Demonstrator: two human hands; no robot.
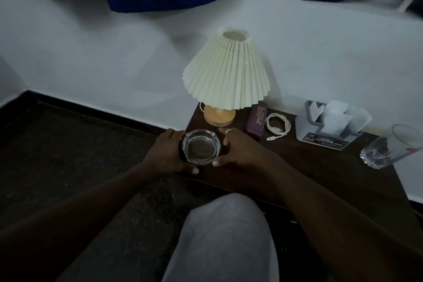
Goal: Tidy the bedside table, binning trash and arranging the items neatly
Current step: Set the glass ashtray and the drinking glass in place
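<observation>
Glass ashtray [201,147] sits at the near left corner of the dark table [309,167], caught right between both hands. Left hand [169,153] cups its left side, thumb along the front edge, fingers curled round the back. Right hand [238,151] closes in from the other side, thumb and forefinger pressed to the rim, ring finger stretched out behind. Just beyond stands the pleated lamp [225,71]; to its right, a purple case [256,119], a coiled white cable [278,126], a tissue box [325,126] and a drinking glass [389,146].
</observation>
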